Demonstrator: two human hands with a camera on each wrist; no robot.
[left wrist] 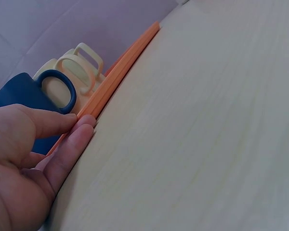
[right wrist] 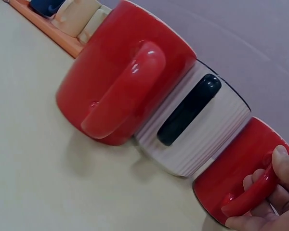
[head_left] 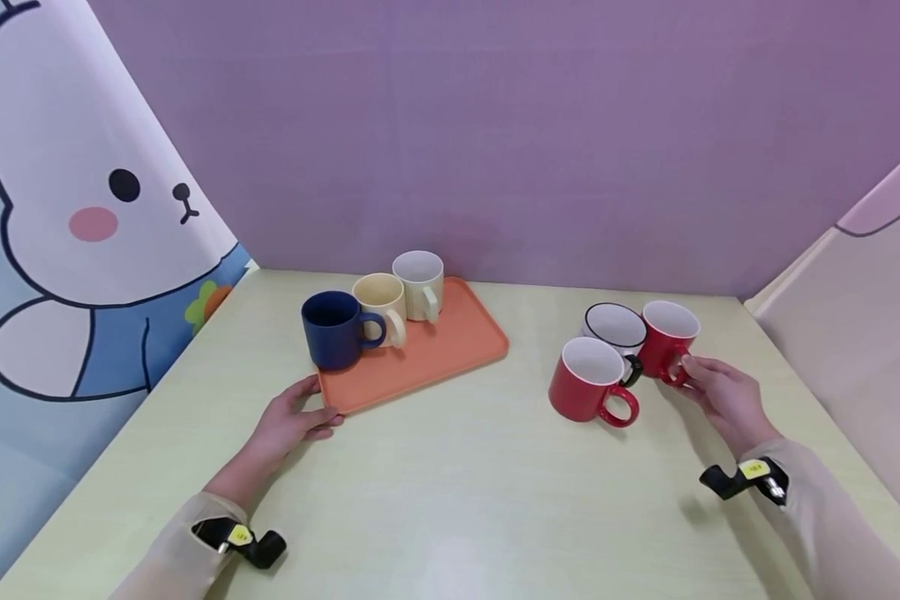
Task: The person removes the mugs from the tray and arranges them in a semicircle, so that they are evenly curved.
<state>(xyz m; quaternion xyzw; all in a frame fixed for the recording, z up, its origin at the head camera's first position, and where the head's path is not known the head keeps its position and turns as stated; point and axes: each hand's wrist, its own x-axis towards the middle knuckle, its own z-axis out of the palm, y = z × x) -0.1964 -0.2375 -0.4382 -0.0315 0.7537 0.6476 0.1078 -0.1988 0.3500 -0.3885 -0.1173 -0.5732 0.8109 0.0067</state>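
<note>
Pinching orange tray (head_left: 457, 333) at corner with left grip (head_left: 288, 422). Right grip (head_left: 729, 402) holds rightmost red mug (head_left: 654, 350) by handle (right wrist: 253, 195); black-rimmed mug (right wrist: 207, 127) stands beside it.

the head view looks forward and down across the pale wood-grain tabletop (head_left: 435, 508). the left wrist view, tilted, looks low past the left hand (left wrist: 14, 149) along an orange rectangular tray (left wrist: 108, 90); the right wrist view, also tilted, faces a glossy red mug (right wrist: 103, 62) up close. all three share the tray.
</note>
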